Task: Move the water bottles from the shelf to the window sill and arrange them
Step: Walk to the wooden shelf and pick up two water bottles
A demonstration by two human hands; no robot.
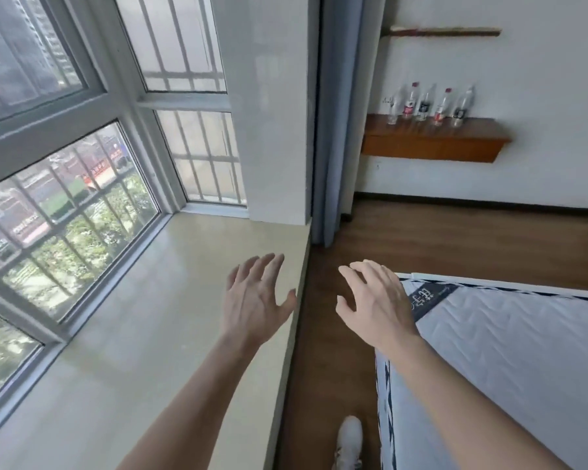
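Five clear water bottles, two red-capped, line the far wooden shelf. Nearer, the left hand and right hand hover empty, fingers spread, by the window sill.

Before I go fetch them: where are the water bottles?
Head view, upper right: the water bottles stand in a row on the wooden shelf on the far wall, right of the curtain.

At left, window sill below the window. Beyond its far end, curtain. On the far wall, shelf with water bottles in a row on top. At right, mattress; between it and the sill, floor with a shoe. Left hand above the sill's edge.
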